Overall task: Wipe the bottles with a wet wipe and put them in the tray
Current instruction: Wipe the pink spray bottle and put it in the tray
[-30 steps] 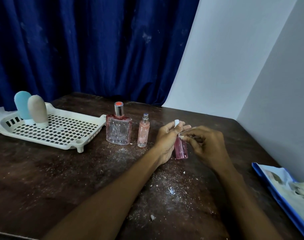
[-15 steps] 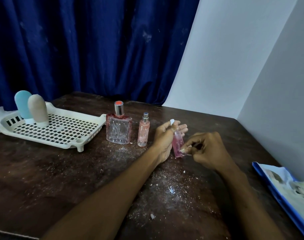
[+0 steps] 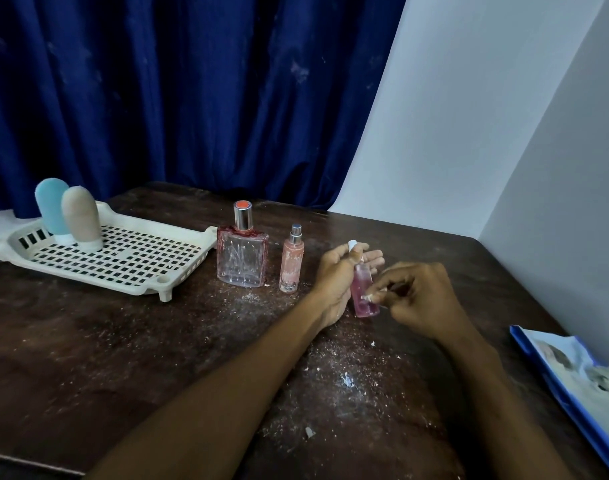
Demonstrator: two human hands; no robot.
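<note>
The small pink bottle [image 3: 364,295] stands upright just off the middle of the surface [image 3: 116,362], between the two hands. The left hand [image 3: 339,277] holds it near the neck, fingers curled round the top below the white cap. The right hand [image 3: 422,301] has its fingers pressed together in a pinch on a small white scrap [image 3: 368,298], which I take to be the wet wipe, held against the bottle's lower side. So this bottle looks to be mid-wipe. At about ten o'clock from the hands sits the white tray [image 3: 129,258], with a blue bottle [image 3: 52,209] and a beige bottle [image 3: 81,218] upright and touching in its far left corner; those two seem finished. Between tray and hands, at roughly eleven o'clock, a square glass bottle [image 3: 242,259] and a slim peach spray bottle [image 3: 291,266] stand on the surface just beside each other, both streaked and outside the tray. By that count two are done, one is in hand and two are left. White crumbs litter the surface at six o'clock, and a blue packet [image 3: 573,382] lies at four o'clock.
</note>
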